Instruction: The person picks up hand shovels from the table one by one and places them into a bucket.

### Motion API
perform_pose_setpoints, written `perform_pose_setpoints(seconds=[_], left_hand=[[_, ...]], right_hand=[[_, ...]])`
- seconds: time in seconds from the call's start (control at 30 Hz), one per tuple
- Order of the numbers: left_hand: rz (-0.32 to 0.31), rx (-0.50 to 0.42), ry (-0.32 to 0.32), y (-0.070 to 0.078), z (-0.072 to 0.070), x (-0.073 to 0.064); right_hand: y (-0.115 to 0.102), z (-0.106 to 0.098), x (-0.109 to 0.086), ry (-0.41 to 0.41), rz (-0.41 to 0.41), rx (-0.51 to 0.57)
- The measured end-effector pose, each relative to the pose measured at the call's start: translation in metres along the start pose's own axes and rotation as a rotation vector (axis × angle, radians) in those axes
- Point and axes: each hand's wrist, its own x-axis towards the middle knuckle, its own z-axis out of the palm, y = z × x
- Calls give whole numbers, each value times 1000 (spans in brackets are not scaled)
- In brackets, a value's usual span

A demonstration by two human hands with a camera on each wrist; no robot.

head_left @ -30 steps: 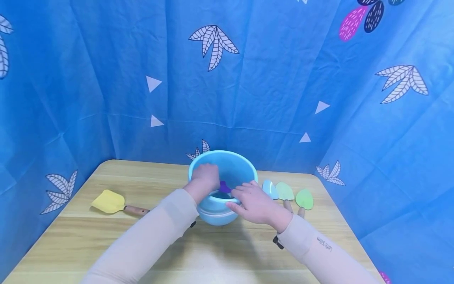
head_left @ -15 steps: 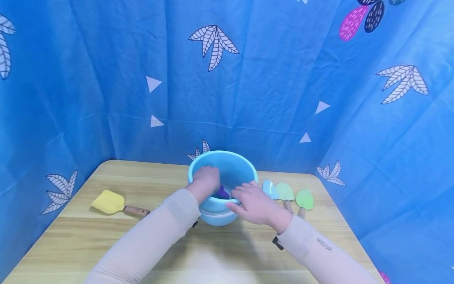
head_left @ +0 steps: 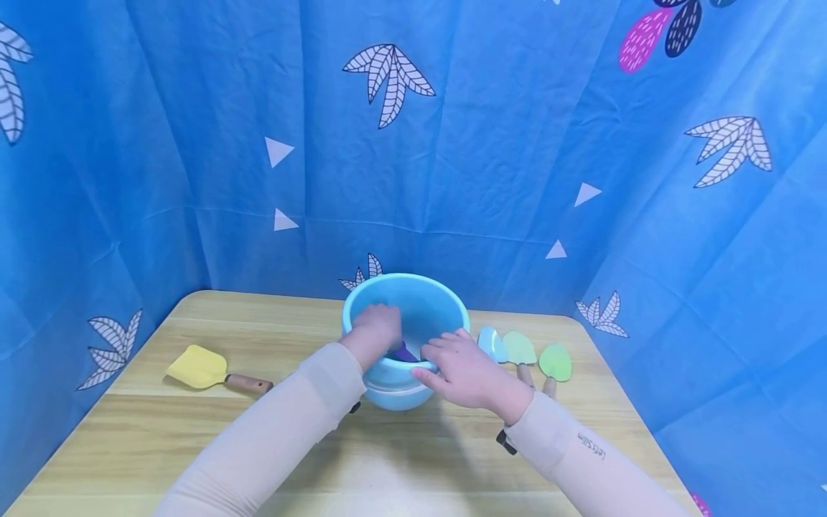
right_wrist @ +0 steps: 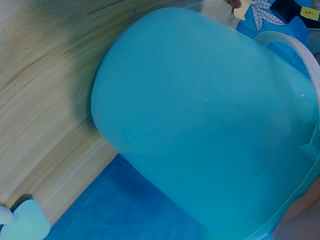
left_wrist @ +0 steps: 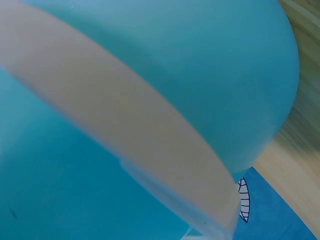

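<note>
A light blue bucket (head_left: 431,305) stands near the middle of the table, its pale handle (left_wrist: 115,110) hanging against its side in the left wrist view. My left hand (head_left: 377,327) reaches down inside it with fingers curled, most of them hidden. Right at that hand lies a purple piece (head_left: 404,353), partly covered by hand and rim; I cannot tell its whole shape. My right hand (head_left: 461,368) grips the bucket's near right rim, thumb outside and fingers over the edge. In the right wrist view, part of this hand (right_wrist: 302,215) shows at the lower right.
Left of the bucket lies a yellow hand shovel (head_left: 199,366) with a wooden handle. To the right lie a light blue shovel (head_left: 492,345), a pale green shovel (head_left: 519,348) and a brighter green one (head_left: 555,362). A blue curtain (head_left: 413,179) hangs behind the table.
Inside the bucket, the purple piece has shifted toward the near rim and turned beside my left hand. My left hand moved slightly; my right hand has kept its hold on the rim.
</note>
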Motion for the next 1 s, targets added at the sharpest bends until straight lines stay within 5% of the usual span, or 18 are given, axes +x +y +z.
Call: perform_pose_setpoints(seconds=[1.0], left_hand=[[-34,1,-106,-2,2,-5]], right_hand=[[1,3,0,1,6,-28]])
